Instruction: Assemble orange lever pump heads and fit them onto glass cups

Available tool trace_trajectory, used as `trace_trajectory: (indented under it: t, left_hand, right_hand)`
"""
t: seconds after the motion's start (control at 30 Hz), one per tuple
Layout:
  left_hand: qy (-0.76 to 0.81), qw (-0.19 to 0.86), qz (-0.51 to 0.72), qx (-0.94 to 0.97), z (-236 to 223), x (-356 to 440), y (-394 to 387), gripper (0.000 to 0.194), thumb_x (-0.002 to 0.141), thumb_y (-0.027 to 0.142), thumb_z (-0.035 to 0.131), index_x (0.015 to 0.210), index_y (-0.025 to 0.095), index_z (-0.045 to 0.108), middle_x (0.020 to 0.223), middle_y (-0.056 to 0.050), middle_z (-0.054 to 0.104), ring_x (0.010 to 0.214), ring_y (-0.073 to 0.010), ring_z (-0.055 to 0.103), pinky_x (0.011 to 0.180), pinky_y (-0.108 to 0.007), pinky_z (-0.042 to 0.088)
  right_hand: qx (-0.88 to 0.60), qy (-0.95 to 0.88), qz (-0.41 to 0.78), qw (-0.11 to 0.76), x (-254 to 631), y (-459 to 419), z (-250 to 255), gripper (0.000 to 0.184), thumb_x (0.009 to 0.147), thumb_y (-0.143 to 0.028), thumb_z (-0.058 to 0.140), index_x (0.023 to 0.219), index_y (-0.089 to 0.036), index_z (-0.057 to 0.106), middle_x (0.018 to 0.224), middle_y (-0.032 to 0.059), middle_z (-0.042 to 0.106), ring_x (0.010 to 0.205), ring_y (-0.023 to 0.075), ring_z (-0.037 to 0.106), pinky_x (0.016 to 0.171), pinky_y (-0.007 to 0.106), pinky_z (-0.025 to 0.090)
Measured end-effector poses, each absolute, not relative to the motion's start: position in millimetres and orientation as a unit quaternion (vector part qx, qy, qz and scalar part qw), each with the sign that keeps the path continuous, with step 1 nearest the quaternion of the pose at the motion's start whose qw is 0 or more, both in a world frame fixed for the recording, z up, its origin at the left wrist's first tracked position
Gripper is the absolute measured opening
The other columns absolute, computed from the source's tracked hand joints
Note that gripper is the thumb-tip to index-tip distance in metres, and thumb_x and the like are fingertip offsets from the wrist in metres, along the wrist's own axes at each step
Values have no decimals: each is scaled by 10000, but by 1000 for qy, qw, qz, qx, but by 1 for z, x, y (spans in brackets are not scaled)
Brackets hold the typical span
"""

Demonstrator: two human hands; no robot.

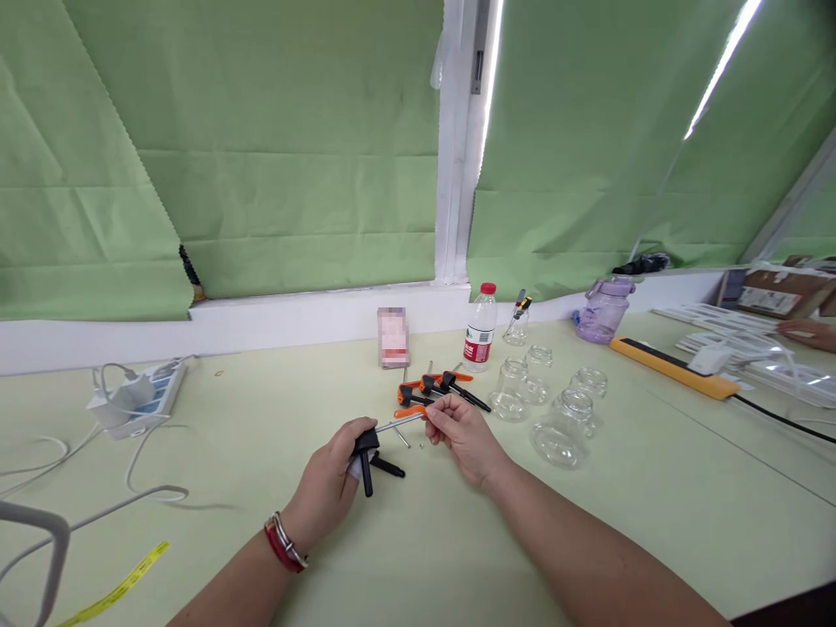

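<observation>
My left hand [336, 463] is closed round a black plastic tool head [367, 441] with black handle-like arms [367, 475] sticking out below it. A thin metal rod [400, 423] runs from this head to the right. My right hand [465, 435] pinches near the rod's far end; its fingertips hide the tip. Just behind the fingers lie several orange and black tools [428, 387] with metal rods, in a loose group. An orange piece [410, 412] lies close by the held rod. A loose metal rod [400, 434] and a tiny part [421, 446] rest on the table below.
Several clear glass jars [562, 435] stand to the right. Behind are a red-capped bottle [480, 331], a jar of screwdrivers [517, 324] and a purple bottle [602, 311]. An orange power strip [676, 367] lies right, a white one [147, 396] with cables left. Another person's hand [810, 333] shows far right.
</observation>
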State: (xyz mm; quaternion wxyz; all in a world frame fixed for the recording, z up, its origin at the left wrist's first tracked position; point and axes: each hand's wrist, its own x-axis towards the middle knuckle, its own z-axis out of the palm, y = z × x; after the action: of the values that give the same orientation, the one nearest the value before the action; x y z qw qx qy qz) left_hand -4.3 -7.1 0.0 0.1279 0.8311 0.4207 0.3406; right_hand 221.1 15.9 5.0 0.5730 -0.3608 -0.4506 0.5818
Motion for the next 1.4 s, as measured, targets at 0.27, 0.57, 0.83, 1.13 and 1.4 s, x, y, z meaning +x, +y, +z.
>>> trace_trajectory:
  t: [0.27, 0.57, 0.83, 1.13, 1.4]
  left_hand:
    - [429, 146, 346, 821, 1, -4, -5, 486, 857, 102, 338, 1317, 255, 361, 1269, -90, 519, 1062, -197, 575, 877, -341, 502]
    - [318, 415, 395, 756, 9, 2, -13, 604, 800, 127, 491, 1361, 299, 349, 1206, -100, 500, 941, -202, 589, 820, -365, 507]
    - [382, 518, 414, 644, 13, 8, -15, 459, 824, 229, 548, 1279, 236, 486, 977, -61, 618, 832, -182, 546, 803, -343, 430]
    - [249, 746, 406, 466, 16, 10, -18, 497, 751, 404, 605, 1167, 143, 529, 1013, -164, 646, 843, -281, 620, 722, -383, 444]
    - [351, 658, 386, 543, 18, 15, -15, 300, 793, 322, 644, 1037, 159, 582, 798, -44, 614, 639, -148, 562, 631, -298, 441]
  right_hand:
    - [-307, -464, 621, 552, 217, 11, 3, 297, 692, -362, 737, 890, -171, 626, 724, 27, 671, 665, 147, 605, 625, 287, 419]
    - [-302, -463, 618, 559, 216, 13, -2, 239, 679, -306, 761, 832, -165, 643, 690, 15, 679, 664, 138, 609, 644, 285, 422]
    - [-326, -466, 617, 543, 213, 10, -2, 270, 613, -319, 801, 769, -159, 649, 804, 17, 671, 640, 138, 628, 619, 282, 427]
    - [-328, -509, 550, 575, 218, 14, 4, 200, 615, -296, 789, 719, -175, 667, 821, 16, 661, 625, 131, 602, 629, 306, 453]
    - [-318, -563, 530, 548, 215, 6, 5, 158, 668, -287, 754, 765, -186, 680, 841, 24, 656, 705, 140, 597, 705, 317, 475]
